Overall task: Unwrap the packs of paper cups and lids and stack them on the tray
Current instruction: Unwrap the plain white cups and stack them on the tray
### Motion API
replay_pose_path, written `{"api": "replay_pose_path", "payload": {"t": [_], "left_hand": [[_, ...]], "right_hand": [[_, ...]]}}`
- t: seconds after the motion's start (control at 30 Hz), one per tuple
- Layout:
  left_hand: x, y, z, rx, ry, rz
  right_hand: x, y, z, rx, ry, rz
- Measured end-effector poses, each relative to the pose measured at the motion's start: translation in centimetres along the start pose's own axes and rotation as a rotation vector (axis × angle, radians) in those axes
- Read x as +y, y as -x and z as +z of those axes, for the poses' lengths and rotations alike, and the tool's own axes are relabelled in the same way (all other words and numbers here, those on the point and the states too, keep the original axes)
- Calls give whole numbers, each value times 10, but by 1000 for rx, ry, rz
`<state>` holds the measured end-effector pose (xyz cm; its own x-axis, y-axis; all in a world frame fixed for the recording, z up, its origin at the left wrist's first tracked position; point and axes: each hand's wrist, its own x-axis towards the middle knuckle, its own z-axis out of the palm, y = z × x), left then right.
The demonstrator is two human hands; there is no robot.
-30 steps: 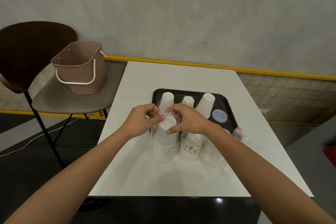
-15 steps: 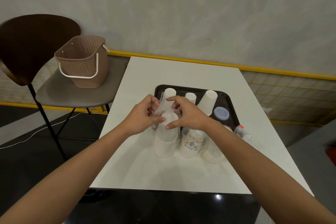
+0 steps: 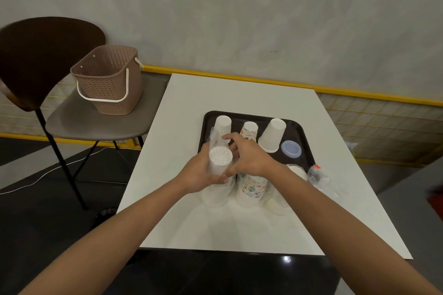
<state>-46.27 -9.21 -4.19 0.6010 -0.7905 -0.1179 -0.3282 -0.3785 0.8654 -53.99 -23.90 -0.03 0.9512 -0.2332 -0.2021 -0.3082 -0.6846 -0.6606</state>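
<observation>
This is a plain, sparely furnished indoor room, a work corner rather than any shop I could name. Beyond the left hand [image 3: 199,172] and right hand [image 3: 249,155] rises a rough grey plaster wall [image 3: 239,19], with a yellow rail [image 3: 239,78] along its foot. The white bench [image 3: 239,98] under them carries a black tray [image 3: 261,119] and the pack of paper cups [image 3: 215,195] they grip. Left of the left hand, a dark-backed chair [image 3: 96,124] bears a woven plastic basket [image 3: 107,84]. It stands on a glossy black floor [image 3: 36,223] crossed by a white cable [image 3: 43,175].

Tray [image 3: 302,130] black; cup pack [image 3: 215,195] white; printed stack [image 3: 251,187] multicoloured; lid [image 3: 291,149] pale blue; basket [image 3: 107,79] tan, handle [image 3: 105,98] white.
</observation>
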Motion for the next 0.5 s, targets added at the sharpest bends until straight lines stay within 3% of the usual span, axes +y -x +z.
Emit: {"api": "replay_pose_path", "payload": {"t": [0.3, 0.5], "left_hand": [[-18, 6, 38, 256, 177, -26], [-29, 5, 47, 273, 208, -46]], "right_hand": [[0, 2, 26, 135, -212, 97], [1, -1, 54, 243, -253, 143]]}}
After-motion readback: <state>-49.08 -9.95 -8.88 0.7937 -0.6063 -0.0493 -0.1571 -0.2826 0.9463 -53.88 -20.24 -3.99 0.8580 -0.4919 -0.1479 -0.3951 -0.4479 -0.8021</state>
